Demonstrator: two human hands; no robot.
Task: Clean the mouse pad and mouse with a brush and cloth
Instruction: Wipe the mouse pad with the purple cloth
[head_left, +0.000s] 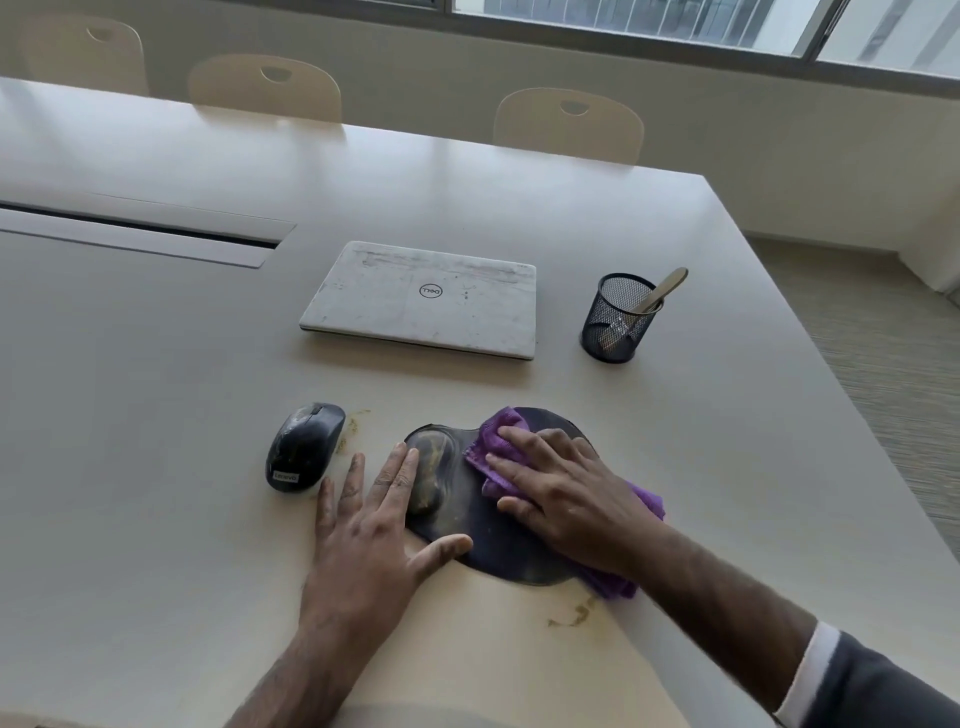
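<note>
Mouse (304, 447) labelled Lenovo; laptop (423, 299) marked Dell; right hand (563, 491) presses cloth (496, 434).

The pale surface (156, 467) in front of me has a long slot (140, 228) cut in toward its left edge. Around the middle lies a closed white laptop (423, 299), and a black mesh cup (618, 319) stands beside it, nearer the right edge. Toward the near edge, the black mouse (304, 447) sits left of the dark mouse pad (498, 551), apart from it. A purple cloth (498, 426) lies across the pad and spills onto the surface on the right. 2 patches of yellowish crumbs (574, 616) show, 1 by the mouse and 1 at the pad's near rim. My left hand (369, 540) lies flat, fingers on the pad.
</note>
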